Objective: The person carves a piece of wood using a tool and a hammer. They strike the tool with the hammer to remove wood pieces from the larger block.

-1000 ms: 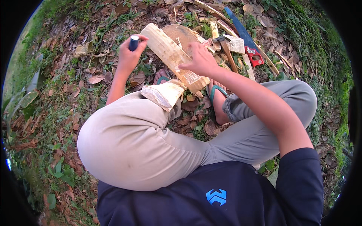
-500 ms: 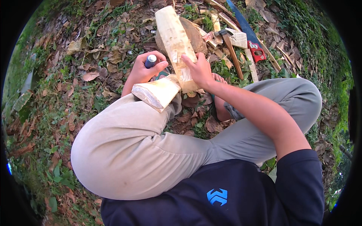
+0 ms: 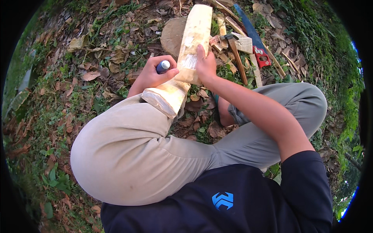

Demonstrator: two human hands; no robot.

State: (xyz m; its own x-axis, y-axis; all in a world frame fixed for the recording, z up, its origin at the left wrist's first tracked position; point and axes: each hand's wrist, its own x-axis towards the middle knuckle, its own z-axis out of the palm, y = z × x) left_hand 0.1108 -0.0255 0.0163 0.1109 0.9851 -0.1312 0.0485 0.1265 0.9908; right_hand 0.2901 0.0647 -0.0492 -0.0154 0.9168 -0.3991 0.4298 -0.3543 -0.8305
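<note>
With the pale hewn wood billet (image 3: 185, 58) propped from the left knee (image 3: 128, 128) toward the stump (image 3: 173, 35), keep the right hand (image 3: 205, 66) clasped around its middle while the left hand (image 3: 149, 75), fisted on a blue-handled tool (image 3: 163, 66), steadies it.

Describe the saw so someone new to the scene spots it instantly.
Start at the long pale carved wooden plank propped on the person's knee. Right of its far end, past the wooden-handled hammer, lies the blue-bladed handsaw. Its red handle is the only red thing among the wood scraps.
</note>
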